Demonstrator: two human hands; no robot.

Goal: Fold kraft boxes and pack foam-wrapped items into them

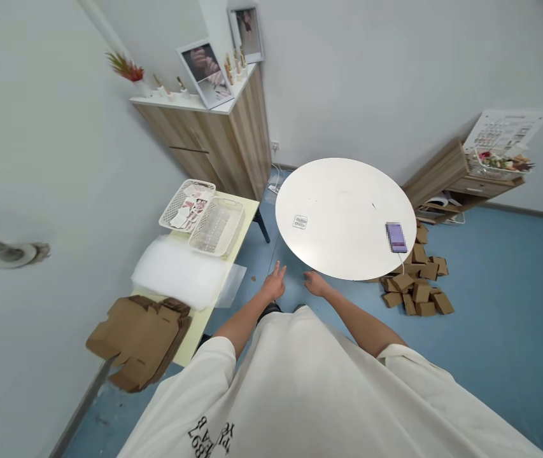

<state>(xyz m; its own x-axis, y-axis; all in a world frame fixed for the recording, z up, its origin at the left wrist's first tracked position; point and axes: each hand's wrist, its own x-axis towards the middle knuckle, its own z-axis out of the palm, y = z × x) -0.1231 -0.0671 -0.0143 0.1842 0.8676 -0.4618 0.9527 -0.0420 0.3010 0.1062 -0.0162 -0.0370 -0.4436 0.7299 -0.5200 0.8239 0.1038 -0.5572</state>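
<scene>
L hand [275, 283] is held out over blue floor [491, 286], btwn the round white tabletop [342, 191] and the yellow side tabletop [195, 334]; its grip is apart, fingers spread. R hand [316, 283] is held nr the round tabletop's near edge, fingers bent; whether that grip is apart or together can't be told, contact w/ the edge likewise. Small flat pack [300, 221] is set on the round tabletop, L side, beyond both hands; its contents are too small to be read. Purple phone-like item [396, 237], pixelated, is placed nr the R edge w/ white cable [401, 262] attached. On the side tabletop, printed cards [190, 213] are kept in one white basket [169, 213], clear pcs [214, 226] in the basket next to it; white wrap [180, 270] and flattened cardboard [140, 334] are stacked nearer. Brown boxes [421, 292] are piled on the floor, R.
</scene>
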